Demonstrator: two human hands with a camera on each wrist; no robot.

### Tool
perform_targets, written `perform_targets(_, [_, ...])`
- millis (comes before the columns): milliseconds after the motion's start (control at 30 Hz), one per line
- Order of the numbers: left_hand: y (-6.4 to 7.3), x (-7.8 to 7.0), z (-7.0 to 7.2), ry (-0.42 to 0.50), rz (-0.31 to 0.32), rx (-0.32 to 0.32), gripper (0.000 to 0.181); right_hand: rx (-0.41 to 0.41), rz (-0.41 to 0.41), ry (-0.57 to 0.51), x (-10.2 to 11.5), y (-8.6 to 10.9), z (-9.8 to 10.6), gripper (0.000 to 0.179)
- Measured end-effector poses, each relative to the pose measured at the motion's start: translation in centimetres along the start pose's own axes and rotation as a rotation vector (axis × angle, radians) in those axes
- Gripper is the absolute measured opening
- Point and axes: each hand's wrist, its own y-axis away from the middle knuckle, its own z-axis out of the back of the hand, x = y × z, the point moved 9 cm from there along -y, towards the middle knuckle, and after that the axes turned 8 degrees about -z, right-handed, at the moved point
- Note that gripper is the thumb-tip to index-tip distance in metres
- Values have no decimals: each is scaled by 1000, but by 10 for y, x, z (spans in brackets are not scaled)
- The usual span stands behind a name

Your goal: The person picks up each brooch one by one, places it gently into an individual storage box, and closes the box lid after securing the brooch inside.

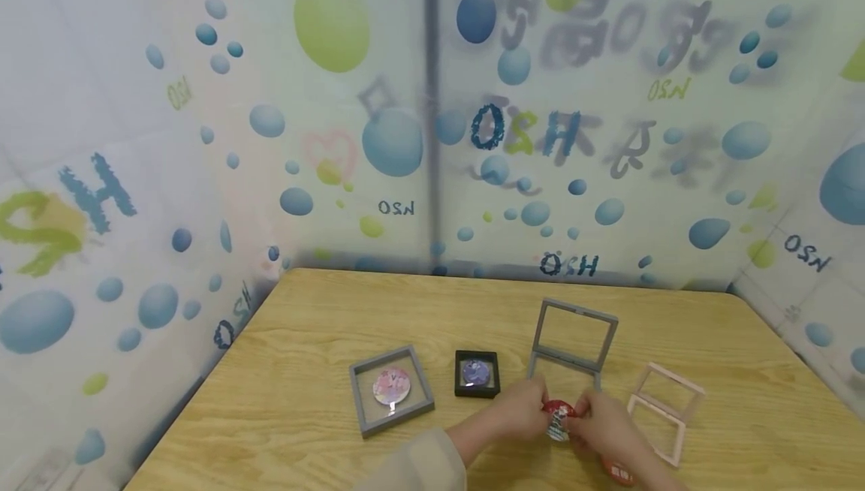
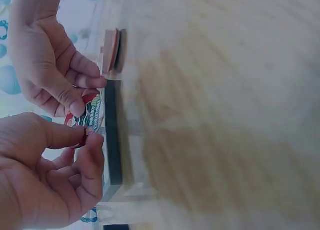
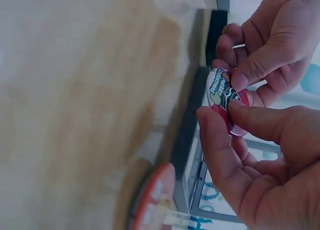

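Red badge [image 1: 558, 420] sits up between my two hands, at the near side of an opened grey frame [image 1: 566, 359] on the bench [image 1: 290, 341]; its round face carries white and green printing. My left hand [image 1: 516, 410] pinches one edge between thumb and fingers, and my right hand [image 1: 604, 425] pinches the opposite edge, so both are grasping it (the wrist views show my thumbs on the printed side).

Closest to me come my pale left sleeve [image 1: 419, 468] and, partly covered by my right forearm, a red disc [image 1: 618, 471] with white marks, lying on the bench. A little beyond, to the right of my right hand, a pink frame [image 1: 658, 408] stands opened, one half tipped up. Across to my left, a square grey frame [image 1: 358, 399] lies skewed, a pink patterned badge [image 1: 392, 386] in its window. Slightly farther back, between that and the opened frame, is a smaller black frame [image 1: 476, 393] with a purple badge [image 1: 476, 372]. Farther still, the opened grey frame's other half leans up.

Past the bench's far edge hang pale sheets [image 1: 257, 63] with blue and green bubbles (their H2O lettering reads backwards), divided by a dark vertical strip [image 1: 432, 100].
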Motion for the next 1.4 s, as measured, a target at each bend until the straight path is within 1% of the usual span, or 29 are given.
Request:
perform_targets(100, [-8, -2, 5, 8, -8, -36, 14, -24, -26, -12, 0, -8, 7, 19])
perform_targets(200, [-16, -3, 10, 10, -15, -73, 17, -30, -53, -48, -1, -17, 10, 18])
perform_targets(267, [-20, 0, 11, 11, 0, -86, 20, -31, -64, -59, -3, -23, 11, 17])
perform_targets(467, [-33, 8, 10, -9, 32, -111, 27, -46, -49, -2, -5, -38, 12, 19])
perform_targets(600, [-37, 12, 7, -20, 47, -124, 30, -55, -51, -9, -7, -43, 10, 18])
perform_targets(767, [-36, 14, 8, -41, 65, -127, 32, -65, -42, -6, -5, -43, 9, 18])
perform_targets(900, [-38, 13, 7, -90, 68, -134, 29, -58, -49, -12, -5, -44, 8, 18])
perform_targets(1033, [-42, 12, 5, -169, 57, -150, 23, -60, -63, -14, -6, -45, 8, 17])
perform_targets(1167, [-44, 9, 5, -243, 59, -164, 17, -62, -44, -13, -4, -45, 8, 18])
perform_targets(1300, [-45, 5, 4, -293, 66, -166, 14, -82, -36, 2, -5, -46, 9, 25])
perform_targets(1400, [-46, 4, 4, -299, 73, -158, 15, -106, -34, 19, -6, -47, 11, 34])
